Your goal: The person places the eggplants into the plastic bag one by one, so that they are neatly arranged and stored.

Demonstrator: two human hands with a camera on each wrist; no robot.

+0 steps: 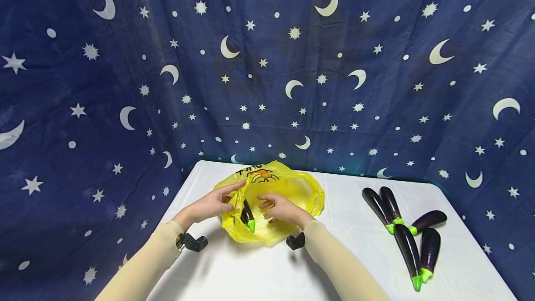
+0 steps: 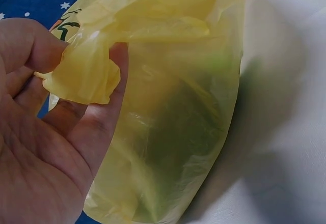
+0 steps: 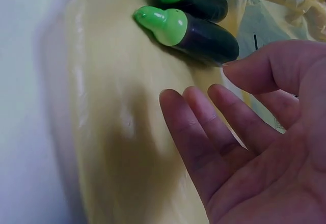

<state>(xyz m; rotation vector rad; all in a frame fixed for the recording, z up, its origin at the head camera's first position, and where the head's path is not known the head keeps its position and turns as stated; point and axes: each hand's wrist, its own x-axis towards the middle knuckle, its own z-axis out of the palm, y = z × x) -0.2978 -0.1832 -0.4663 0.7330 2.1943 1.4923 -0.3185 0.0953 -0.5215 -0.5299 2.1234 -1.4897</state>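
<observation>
A yellow plastic bag [image 1: 292, 194] lies on the table with its mouth spread toward the person. My left hand [image 1: 211, 206] pinches the bag's left rim between thumb and fingers; in the left wrist view a bunched fold of yellow plastic [image 2: 84, 68] sits in its grip. At the bag's mouth my right hand [image 1: 284, 209] hovers with fingers relaxed and apart, holding nothing. Two eggplants with green stem ends lie in the bag: the right wrist view shows the nearer eggplant [image 3: 209, 38] just beyond the thumb and another eggplant [image 3: 204, 2] behind it.
On the right of the white table [image 1: 338, 254] several more eggplants lie in a loose cluster, among them a long eggplant [image 1: 407, 250] and a shorter eggplant [image 1: 430, 250]. A dark blue curtain [image 1: 267, 82] with moons and stars hangs behind the table and along its left side.
</observation>
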